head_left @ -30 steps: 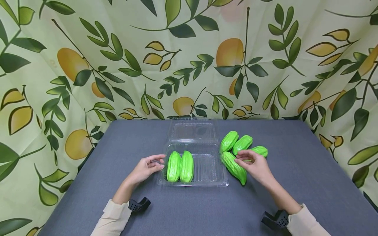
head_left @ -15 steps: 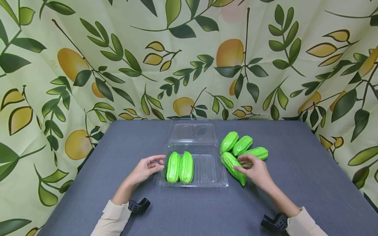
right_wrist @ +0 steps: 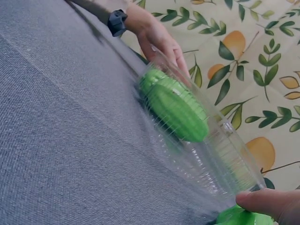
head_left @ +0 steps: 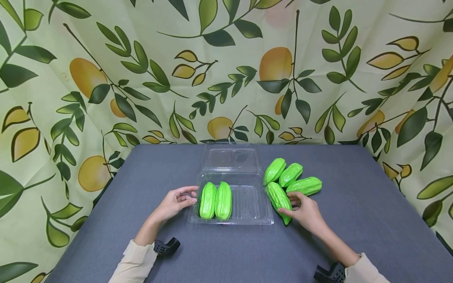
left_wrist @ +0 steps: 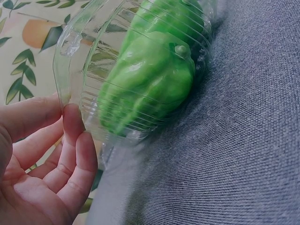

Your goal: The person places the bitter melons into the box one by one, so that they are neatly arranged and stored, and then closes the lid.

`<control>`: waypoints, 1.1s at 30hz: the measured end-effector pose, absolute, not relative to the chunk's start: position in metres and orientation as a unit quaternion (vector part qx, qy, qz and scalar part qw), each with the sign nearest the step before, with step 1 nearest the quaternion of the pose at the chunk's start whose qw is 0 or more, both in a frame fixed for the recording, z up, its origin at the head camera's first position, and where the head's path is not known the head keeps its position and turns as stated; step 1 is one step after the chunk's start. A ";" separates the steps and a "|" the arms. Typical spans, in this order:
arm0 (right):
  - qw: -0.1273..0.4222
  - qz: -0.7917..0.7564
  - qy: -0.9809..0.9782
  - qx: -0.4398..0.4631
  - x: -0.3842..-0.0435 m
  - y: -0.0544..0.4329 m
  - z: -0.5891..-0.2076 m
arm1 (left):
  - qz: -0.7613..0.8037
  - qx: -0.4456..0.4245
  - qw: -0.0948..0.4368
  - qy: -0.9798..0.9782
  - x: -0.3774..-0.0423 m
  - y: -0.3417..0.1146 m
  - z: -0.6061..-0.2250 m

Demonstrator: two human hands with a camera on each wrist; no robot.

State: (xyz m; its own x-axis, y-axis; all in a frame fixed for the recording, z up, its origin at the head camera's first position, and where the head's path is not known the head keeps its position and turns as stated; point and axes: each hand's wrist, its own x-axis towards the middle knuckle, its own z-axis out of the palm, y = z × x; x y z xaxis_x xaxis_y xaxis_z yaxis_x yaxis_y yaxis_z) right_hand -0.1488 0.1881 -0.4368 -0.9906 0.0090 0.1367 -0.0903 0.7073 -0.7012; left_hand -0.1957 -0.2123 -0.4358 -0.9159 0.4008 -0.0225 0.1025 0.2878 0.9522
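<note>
Head view: held gourd point(head_left: 277, 197) bright green, ridged (lower end tapered)

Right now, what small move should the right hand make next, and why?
Perhaps the right hand should lift the green vegetable it grips into the clear container: its right side lies bare, two packed vegetables sit on the left, and the left hand holds the rim.

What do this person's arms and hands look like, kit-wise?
The left hand and right hand are both ungloved. Cream left sleeve and matching right sleeve. Near each cuff, a black, angular wrist-worn device: left device, right device, both dotted with small holes. No cables visible.
</note>
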 end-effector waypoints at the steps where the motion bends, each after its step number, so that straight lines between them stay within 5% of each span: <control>1: 0.057 0.377 -0.924 0.018 -0.149 0.188 -0.437 | 0.575 0.159 0.130 0.792 -0.196 -0.212 -0.436; 21: 0.034 0.376 -0.926 -0.023 -0.149 0.193 -0.436 | 0.574 0.164 0.128 0.792 -0.197 -0.213 -0.437; 33: 0.091 0.392 -0.915 -0.042 -0.146 0.201 -0.424 | 0.577 0.165 0.127 0.789 -0.198 -0.213 -0.438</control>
State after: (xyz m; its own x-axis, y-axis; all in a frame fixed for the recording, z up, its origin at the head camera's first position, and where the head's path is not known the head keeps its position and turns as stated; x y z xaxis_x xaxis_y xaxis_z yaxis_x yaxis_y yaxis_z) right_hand -0.1458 0.2010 -0.4243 -0.9801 0.1474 0.1329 0.0054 0.6892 -0.7246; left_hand -0.1976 -0.2132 -0.4377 -0.9132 0.4073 -0.0107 0.1131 0.2787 0.9537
